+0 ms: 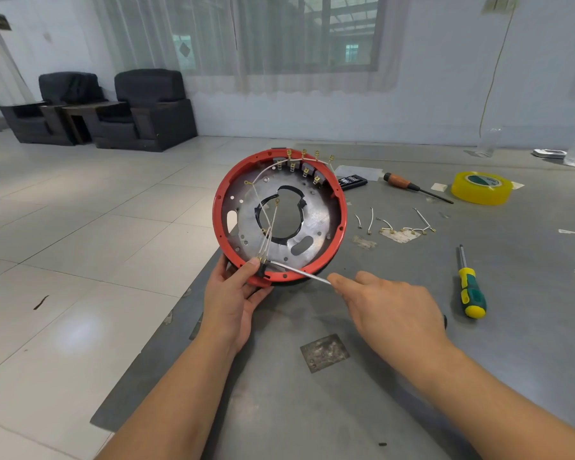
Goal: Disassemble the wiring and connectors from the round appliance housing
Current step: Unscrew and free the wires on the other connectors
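Note:
A round appliance housing [319, 224] with a red rim and a grey metal plate stands tilted at the table's left edge. White wires [266, 234] with brass terminals run across its plate, and several terminals stick up at its far rim. My left hand [233, 293] grips the near rim, thumb pressing beside a black connector [263, 267]. My right hand [389, 310] holds a thin metal screwdriver [299, 271], its tip touching that connector.
Loose white wire pieces [402, 227] lie on the grey table to the right. Further right are a green-yellow screwdriver [470, 287], a wooden-handled screwdriver [412, 186], a yellow tape roll [482, 188] and a black bit case [352, 180]. Tiled floor drops off left.

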